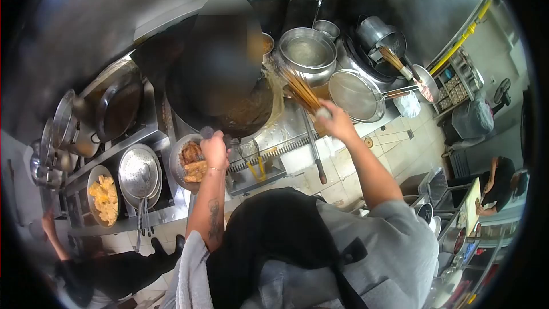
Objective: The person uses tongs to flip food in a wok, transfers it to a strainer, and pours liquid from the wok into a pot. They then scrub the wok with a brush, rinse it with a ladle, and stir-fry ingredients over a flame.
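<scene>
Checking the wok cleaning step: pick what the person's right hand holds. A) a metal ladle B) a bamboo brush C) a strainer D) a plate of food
B: the right hand grips the end of a bamboo brush whose splayed strips reach into the big wok.

— What can't you make out at the wok?

— A dark smear blurs most of it, so its contents are hidden. The left hand covers the handle it grips.

— And the brush?

— Its grip disappears inside the right hand.

— The edges?

— A person lower left is cut off by the rim; the one at right is perhaps bent over something, too small to tell.
</scene>
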### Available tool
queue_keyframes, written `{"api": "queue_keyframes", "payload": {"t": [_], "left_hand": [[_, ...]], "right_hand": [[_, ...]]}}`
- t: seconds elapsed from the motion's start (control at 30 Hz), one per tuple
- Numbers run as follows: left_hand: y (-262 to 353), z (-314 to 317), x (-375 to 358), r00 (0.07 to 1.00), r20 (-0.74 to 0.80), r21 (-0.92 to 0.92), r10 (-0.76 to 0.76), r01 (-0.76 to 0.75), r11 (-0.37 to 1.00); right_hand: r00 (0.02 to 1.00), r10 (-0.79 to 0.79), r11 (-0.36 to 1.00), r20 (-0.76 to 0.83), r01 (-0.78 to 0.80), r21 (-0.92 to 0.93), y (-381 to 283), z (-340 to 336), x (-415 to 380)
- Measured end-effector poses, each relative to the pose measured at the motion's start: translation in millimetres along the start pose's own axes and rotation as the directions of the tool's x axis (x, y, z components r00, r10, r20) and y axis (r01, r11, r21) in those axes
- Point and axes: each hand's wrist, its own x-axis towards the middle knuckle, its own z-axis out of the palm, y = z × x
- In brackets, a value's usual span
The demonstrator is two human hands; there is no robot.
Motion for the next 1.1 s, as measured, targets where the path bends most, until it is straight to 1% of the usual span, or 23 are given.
{"api": "queue_keyframes", "payload": {"t": [0.03,0.1,0.17,0.23,0.3,0.33,0.37,0.43,0.47,0.5,0.53,0.6,0.63,0.7,0.73,0.8,0.83,0.9,0.93,0.97,1.03,1.07,1.1], "left_hand": [[-4,5,10,0.998,-0.021,0.039,0.051,-0.051,0.998],[-1,17,14,0.994,-0.042,0.084,0.097,-0.093,0.992],[16,33,9,0.972,-0.076,0.173,0.221,-0.205,0.963],[20,47,14,0.956,-0.118,0.211,0.27,-0.241,0.947],[16,51,36,0.914,-0.103,0.308,0.393,-0.346,0.886],[2,49,61,0.845,-0.121,0.418,0.52,-0.432,0.799],[3,50,64,0.845,-0.114,0.422,0.522,-0.435,0.795],[12,55,51,0.758,-0.091,0.531,0.645,-0.511,0.675],[20,53,37,0.809,-0.033,0.542,0.587,-0.479,0.691],[21,54,29,0.813,-0.038,0.558,0.581,-0.465,0.687],[19,53,25,0.8,-0.029,0.561,0.6,-0.483,0.672],[13,51,23,0.768,-0.016,0.583,0.64,-0.513,0.63],[14,53,12,0.755,-0.021,0.619,0.656,-0.505,0.601],[10,49,2,0.737,-0.005,0.63,0.676,-0.523,0.574],[5,43,3,0.742,-0.004,0.633,0.671,-0.518,0.576],[-4,30,10,0.752,0.047,0.61,0.657,-0.543,0.578],[-9,24,14,0.754,0.058,0.607,0.654,-0.547,0.577],[-17,13,24,0.662,0.083,0.516,0.745,-0.667,0.537],[-23,7,34,0.633,0.095,0.534,0.768,-0.683,0.497],[-20,1,34,0.638,0.116,0.517,0.761,-0.693,0.502],[-11,-8,34,0.771,0.099,0.539,0.629,-0.573,0.617],[-11,-15,42,0.788,0.124,0.505,0.603,-0.573,0.646],[-12,-23,48,0.797,0.139,0.496,0.587,-0.569,0.656]], "right_hand": [[0.975,0.197,0.977,0.102,-0.204,0.065,-5,-9,-27],[0.928,0.298,0.932,0.225,-0.334,0.142,11,-4,-64],[0.874,0.343,0.912,0.344,-0.398,0.103,17,10,-83],[0.941,0.2,0.974,0.271,-0.222,0.051,60,55,-86],[0.937,0.225,0.971,0.267,-0.238,0.016,68,81,-79],[0.937,0.229,0.97,0.264,-0.243,0.022,70,92,-76],[0.946,0.228,0.973,0.229,-0.228,-0.026,71,101,-70],[0.952,0.234,0.972,0.2,-0.224,-0.069,77,117,-62],[0.998,0.062,0.977,0.031,-0.054,-0.204,82,125,-59],[0.985,-0.139,0.93,-0.102,0.094,-0.355,83,135,-59],[0.989,-0.129,0.935,-0.074,0.096,-0.342,74,138,-60],[0.957,-0.279,0.931,0.077,0.289,-0.222,49,141,-56],[0.955,-0.282,0.931,0.089,0.295,-0.215,33,146,-56],[0.857,-0.2,0.961,0.475,0.267,-0.077,-4,165,-57],[0.856,-0.193,0.962,0.479,0.261,-0.078,-20,176,-60],[0.778,-0.137,0.929,0.613,0.315,-0.193,-50,200,-65],[0.784,-0.128,0.932,0.608,0.304,-0.196,-58,214,-67],[0.773,-0.064,0.848,0.632,0.376,-0.374,-64,248,-68],[0.787,-0.014,0.809,0.617,0.372,-0.455,-43,288,-63],[0.799,0.008,0.812,0.602,0.346,-0.47,-46,296,-62],[0.796,0.083,0.736,0.599,0.357,-0.575,-54,305,-59],[0.801,0.109,0.734,0.589,0.335,-0.591,-58,307,-62],[0.809,0.177,0.765,0.56,0.245,-0.596,-74,298,-67]]}}
